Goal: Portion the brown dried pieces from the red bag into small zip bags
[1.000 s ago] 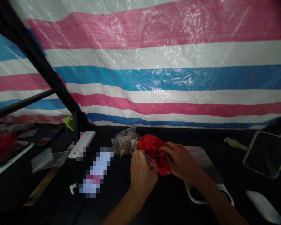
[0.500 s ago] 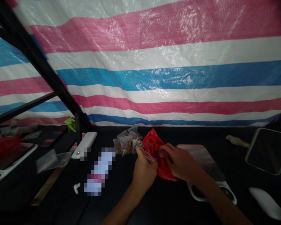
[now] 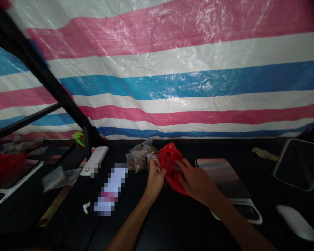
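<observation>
Our left hand (image 3: 154, 180) pinches narrowly at the left edge of a red plastic bag (image 3: 169, 157), and our right hand (image 3: 195, 182) closes on its right side. The bag is held just above the black tabletop (image 3: 172, 223), just right of small clear zip bags (image 3: 140, 162) of something brown.
</observation>
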Available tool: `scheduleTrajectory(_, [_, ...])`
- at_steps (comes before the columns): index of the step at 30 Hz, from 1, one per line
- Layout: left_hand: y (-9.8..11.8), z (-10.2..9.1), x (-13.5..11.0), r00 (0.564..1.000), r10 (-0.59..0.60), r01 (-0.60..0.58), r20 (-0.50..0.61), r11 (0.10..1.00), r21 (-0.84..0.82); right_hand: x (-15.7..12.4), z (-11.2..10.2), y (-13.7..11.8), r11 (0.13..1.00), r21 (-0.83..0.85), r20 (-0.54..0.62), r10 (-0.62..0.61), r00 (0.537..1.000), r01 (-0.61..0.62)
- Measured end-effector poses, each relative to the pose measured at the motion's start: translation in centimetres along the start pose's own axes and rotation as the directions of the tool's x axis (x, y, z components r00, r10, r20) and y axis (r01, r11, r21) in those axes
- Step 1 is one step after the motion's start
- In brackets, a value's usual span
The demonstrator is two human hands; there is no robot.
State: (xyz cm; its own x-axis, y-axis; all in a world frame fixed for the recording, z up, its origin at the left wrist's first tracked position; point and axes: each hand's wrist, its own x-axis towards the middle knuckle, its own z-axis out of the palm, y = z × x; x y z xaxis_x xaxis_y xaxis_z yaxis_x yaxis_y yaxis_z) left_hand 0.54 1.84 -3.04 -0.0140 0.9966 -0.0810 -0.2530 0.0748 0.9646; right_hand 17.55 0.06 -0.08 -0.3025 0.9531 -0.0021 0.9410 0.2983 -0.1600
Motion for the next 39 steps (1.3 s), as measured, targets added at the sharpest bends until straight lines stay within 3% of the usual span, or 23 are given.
scheduleTrajectory(6, [0.0, -0.4, 0.5, 0.998, 0.030, -0.025, 0.055, 0.996, -0.084, 0.0, -0.2, 0.0, 0.996, 0.084, -0.005, 0.002, 1.000, -0.001])
scheduleTrajectory(19, [0.2, -1.0, 0.6, 0.982, -0.109, 0.129, 0.151, 0.983, -0.127, -0.2, -1.0, 1.2, 0.975, 0.220, -0.038, 0.040, 0.998, -0.031])
scheduleTrajectory(24, [0.6, -1.1, 0.8, 0.979, -0.167, 0.191, 0.113, 0.950, -0.247, -0.4, -1.0, 0.9, 0.984, 0.179, -0.012, -0.020, 1.000, 0.022])
scheduleTrajectory(31, [1.0, -1.6, 0.9, 0.972, -0.209, 0.231, 0.107, 0.934, -0.272, -0.4, -1.1, 0.4, 0.991, 0.133, -0.010, 0.023, 1.000, -0.022])
scheduleTrajectory(36, [0.9, -1.2, 1.0, 0.984, -0.180, 0.178, 0.009, 0.965, -0.191, -0.4, -1.4, 0.5, 0.997, 0.068, 0.011, 0.028, 1.000, -0.029])
scheduleTrajectory(39, [0.6, -1.0, 0.7, 0.994, -0.109, 0.107, -0.028, 0.993, -0.058, -0.5, -1.5, 0.4, 0.998, 0.061, 0.009, 0.002, 1.000, -0.002])
